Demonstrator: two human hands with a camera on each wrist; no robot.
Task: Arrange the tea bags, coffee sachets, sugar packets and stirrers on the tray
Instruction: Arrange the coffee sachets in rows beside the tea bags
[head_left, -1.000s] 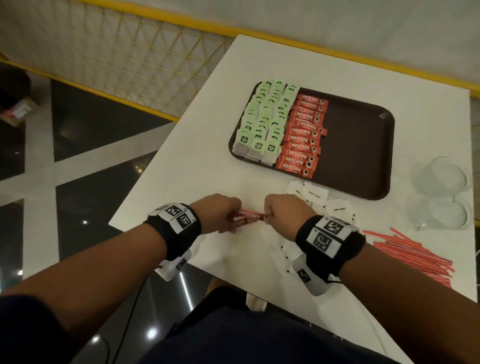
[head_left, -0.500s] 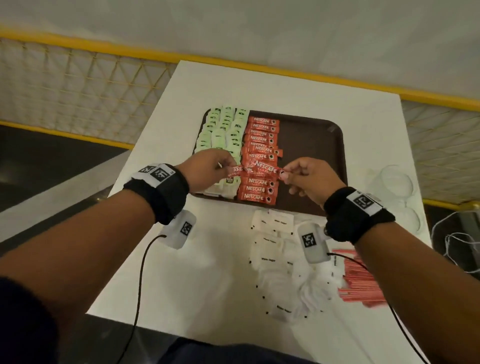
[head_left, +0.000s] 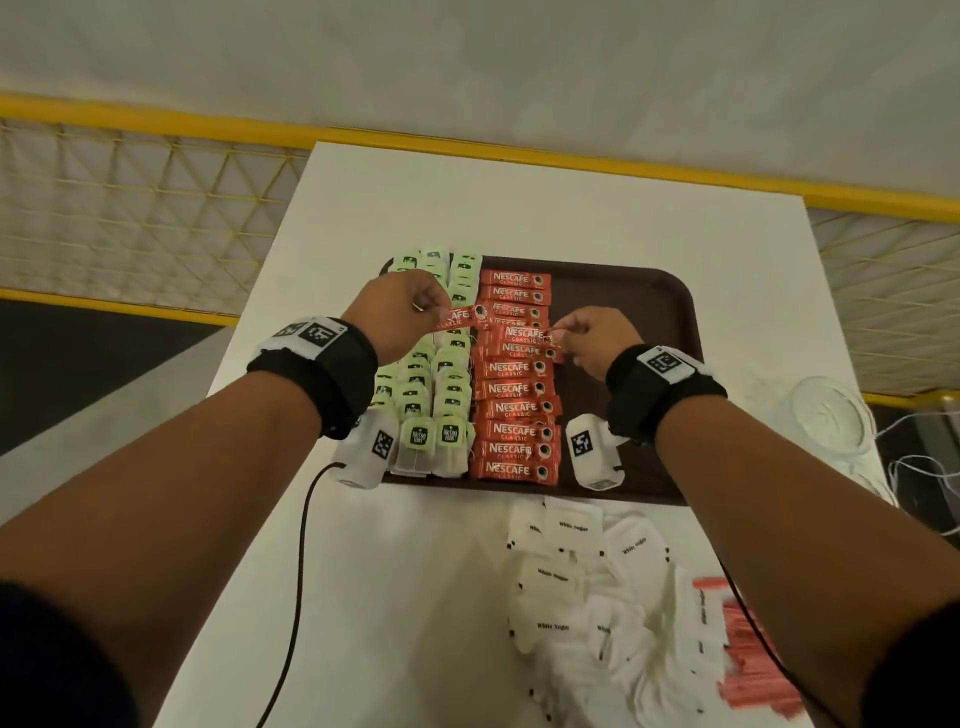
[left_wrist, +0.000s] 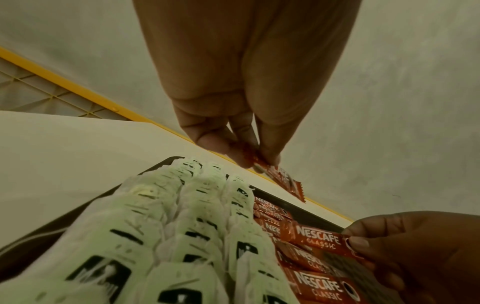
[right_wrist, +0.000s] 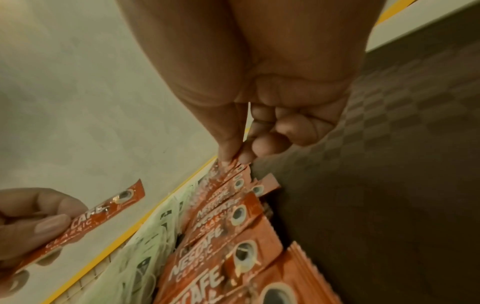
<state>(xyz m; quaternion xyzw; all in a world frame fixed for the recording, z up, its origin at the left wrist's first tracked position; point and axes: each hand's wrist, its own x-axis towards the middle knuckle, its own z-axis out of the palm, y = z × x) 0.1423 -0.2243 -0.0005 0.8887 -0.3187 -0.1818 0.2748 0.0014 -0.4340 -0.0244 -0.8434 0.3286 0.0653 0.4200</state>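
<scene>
coffee sachets (head_left: 516, 387): column on tray (head_left: 634, 291), beside tea bags (head_left: 423, 400)
left hand (head_left: 397, 312): pinching one sachet (head_left: 462, 318) by end, above tray
right hand (head_left: 597, 335): pinching second sachet (head_left: 527, 335) by end, at column
handling: probably light, limp, slick foil; best pinched at crimped end

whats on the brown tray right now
On the brown plastic tray: green-tagged tea bags in columns at its left, beside them one column of red Nescafe coffee sachets. Its right side is bare. The forearms cover parts of its near edge.
</scene>
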